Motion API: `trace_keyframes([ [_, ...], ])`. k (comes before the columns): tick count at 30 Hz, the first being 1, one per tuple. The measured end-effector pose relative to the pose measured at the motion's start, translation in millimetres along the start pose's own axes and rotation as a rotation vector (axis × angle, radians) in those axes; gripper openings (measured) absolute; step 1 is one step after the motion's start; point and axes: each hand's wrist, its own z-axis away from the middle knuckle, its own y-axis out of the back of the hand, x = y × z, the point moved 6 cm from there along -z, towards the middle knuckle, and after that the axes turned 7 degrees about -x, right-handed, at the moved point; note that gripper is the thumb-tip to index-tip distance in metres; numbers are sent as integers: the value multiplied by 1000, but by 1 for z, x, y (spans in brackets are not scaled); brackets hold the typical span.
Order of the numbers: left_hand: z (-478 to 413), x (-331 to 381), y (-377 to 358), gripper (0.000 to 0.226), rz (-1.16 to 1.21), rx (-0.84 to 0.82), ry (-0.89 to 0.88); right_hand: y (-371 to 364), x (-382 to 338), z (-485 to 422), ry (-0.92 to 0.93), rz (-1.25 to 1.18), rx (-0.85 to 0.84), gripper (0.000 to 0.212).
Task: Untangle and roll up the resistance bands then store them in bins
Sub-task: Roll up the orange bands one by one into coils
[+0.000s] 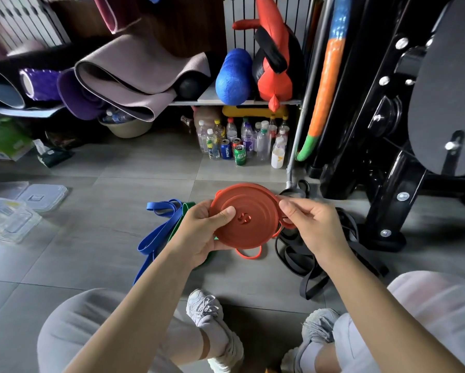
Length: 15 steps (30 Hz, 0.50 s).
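Note:
An orange resistance band (248, 214) is wound into a flat coil held above the floor in front of me. My left hand (203, 228) grips the coil's left side, thumb pressed on its face near the centre. My right hand (310, 224) pinches the band's loose end at the coil's right edge. A small orange loop hangs below the coil. A blue band (156, 232) lies loose on the floor to the left, with a green band (184, 215) beside it, partly hidden by my left hand. A tangle of black bands (304, 261) lies on the floor at the right.
Clear plastic bins and lids (13, 208) sit on the floor at the left. Bottles and cans (242, 141) stand under a shelf of yoga mats (123, 76) and a blue foam roller (232, 76). A black weight machine (387, 135) stands at the right. My knees and shoes are below.

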Motion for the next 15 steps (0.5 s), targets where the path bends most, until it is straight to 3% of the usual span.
trace_keyframes([
  [5,0,-2,1,47,44,30,-29,-4,10,1,-129,-190,58,17],
  [10,1,-4,6,22,96,90,-29,-8,13,1,-190,-162,2,11],
  [15,1,-5,2,21,79,142,-43,-12,14,0,-243,-154,-19,15],
])
